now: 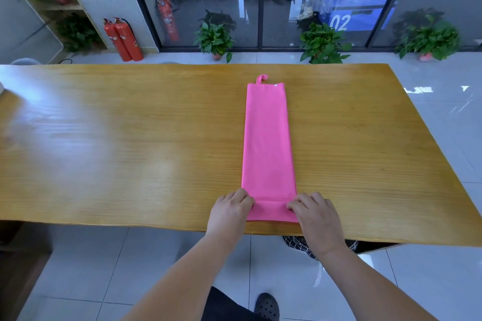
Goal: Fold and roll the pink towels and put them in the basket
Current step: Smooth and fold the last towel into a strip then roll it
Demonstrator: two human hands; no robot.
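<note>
A pink towel point(267, 143) lies folded into a long narrow strip on the wooden table point(130, 138), running from the near edge away from me. A small hanging loop sticks out at its far end. The near end is turned over into a short first fold. My left hand point(230, 210) pinches the left corner of that fold with curled fingers. My right hand point(314, 212) pinches its right corner the same way. No basket shows on the table.
A dark patterned thing point(300, 243) shows under the table's near edge by my right arm; I cannot tell what it is. Potted plants point(215, 40) and red fire extinguishers point(124, 39) stand on the floor beyond the table.
</note>
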